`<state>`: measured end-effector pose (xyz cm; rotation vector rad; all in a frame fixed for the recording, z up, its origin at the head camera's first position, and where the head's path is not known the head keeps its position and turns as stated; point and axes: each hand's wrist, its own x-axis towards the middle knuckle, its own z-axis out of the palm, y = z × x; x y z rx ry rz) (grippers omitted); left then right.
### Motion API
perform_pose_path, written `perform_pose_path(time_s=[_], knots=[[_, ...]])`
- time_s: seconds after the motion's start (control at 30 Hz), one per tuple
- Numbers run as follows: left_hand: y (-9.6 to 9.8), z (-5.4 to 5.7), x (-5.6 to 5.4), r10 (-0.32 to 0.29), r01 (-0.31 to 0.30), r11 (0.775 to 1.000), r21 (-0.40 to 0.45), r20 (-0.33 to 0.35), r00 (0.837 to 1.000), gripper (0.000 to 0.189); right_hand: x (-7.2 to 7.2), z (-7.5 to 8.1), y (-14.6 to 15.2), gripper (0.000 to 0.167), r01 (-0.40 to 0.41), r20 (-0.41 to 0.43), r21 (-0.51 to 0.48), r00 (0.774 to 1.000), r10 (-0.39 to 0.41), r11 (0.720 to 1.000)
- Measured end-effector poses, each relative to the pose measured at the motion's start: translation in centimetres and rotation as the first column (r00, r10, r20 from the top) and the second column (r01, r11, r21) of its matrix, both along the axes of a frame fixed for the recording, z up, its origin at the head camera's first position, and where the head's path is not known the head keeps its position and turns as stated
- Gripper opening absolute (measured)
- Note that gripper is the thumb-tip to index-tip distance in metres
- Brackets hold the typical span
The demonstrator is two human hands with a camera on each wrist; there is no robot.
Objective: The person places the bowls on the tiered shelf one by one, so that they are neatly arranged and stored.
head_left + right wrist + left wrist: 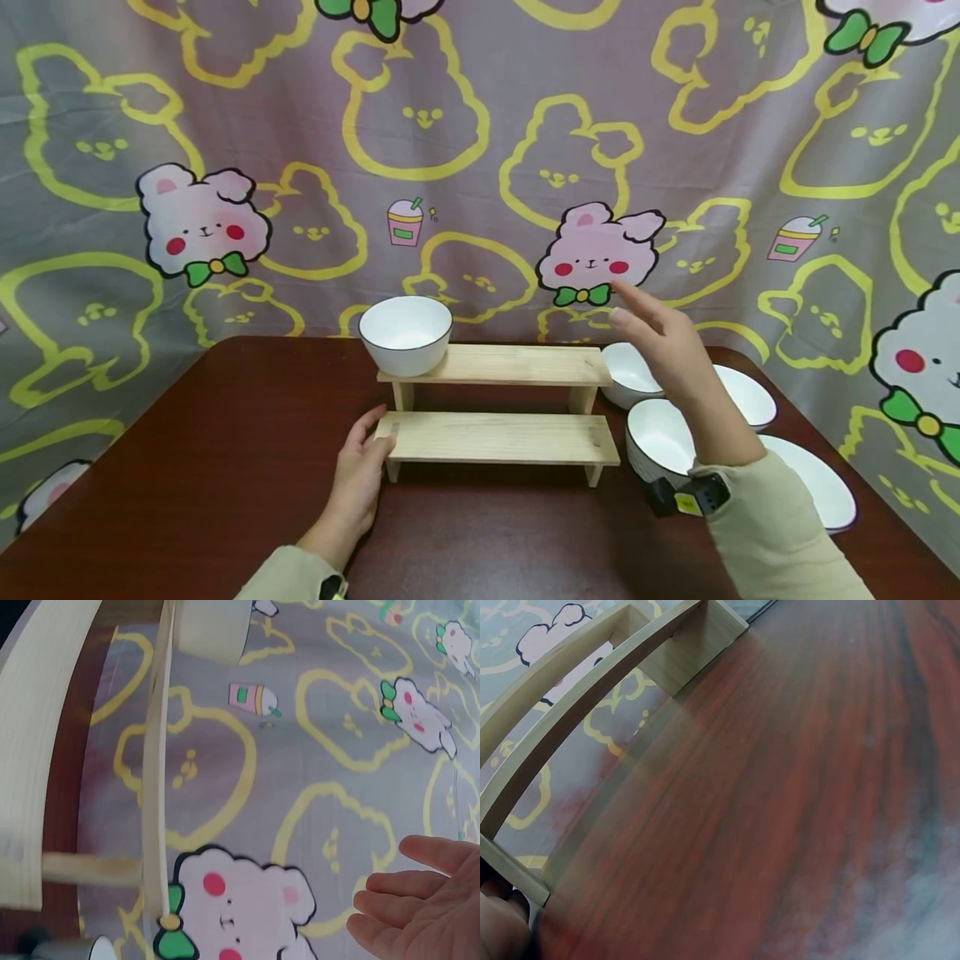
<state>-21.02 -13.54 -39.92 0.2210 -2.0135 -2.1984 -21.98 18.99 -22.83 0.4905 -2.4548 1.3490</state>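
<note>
A two-step wooden shelf stand [495, 437] stands mid-table. My left hand [356, 479] grips the left end of its lower step, with the thumb at the front edge; in the left wrist view the fingers are mostly cut off. On the left end of the upper step sits a white dark-rimmed bowl [405, 354], slightly overhanging. My right hand [667, 350] is raised in the air right of the stand, holding nothing. Its fingers [405, 885] look extended in the right wrist view. Below it are two white bowls, a far one [628, 371] and a nearer one [660, 437].
At the table's right side lie two white plates, a far one [750, 398] and a nearer one [813, 483], partly hidden by the right arm. Dark red-brown tabletop [225, 467] extends left of the stand. A patterned curtain [465, 200] hangs behind the table.
</note>
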Motion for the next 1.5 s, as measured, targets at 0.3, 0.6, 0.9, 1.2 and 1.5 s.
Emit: perform_pose_path(time_s=[0.3,0.6,0.9,1.2,1.5], knots=[[-0.2,0.1,-0.1,-0.004,0.004,1.0,0.008,-0.005,1.0,0.052,0.6,-1.0,2.6,0.056,0.025,0.042,-0.039,0.999,-0.024,0.999],[-0.2,0.1,-0.4,0.007,-0.007,1.0,-0.004,0.019,1.0,0.052,1.0,-2.2,4.6,0.059,0.067,0.142,-0.006,0.988,-0.066,0.998],[-0.2,0.0,-0.3,0.002,-0.002,1.0,-0.001,0.017,1.0,0.051,1.3,-3.6,6.0,0.061,0.076,0.189,0.057,0.978,-0.086,0.995],[-0.3,0.1,-0.4,0.001,-0.001,1.0,-0.006,0.015,1.0,0.051,1.4,-5.5,7.2,0.061,0.089,0.247,0.131,0.962,-0.12,0.987],[-0.2,0.2,-0.3,0.001,-0.001,1.0,-0.001,0.011,1.0,0.051,1.3,-7.3,8.1,0.065,0.099,0.279,0.226,0.947,-0.162,0.969]])
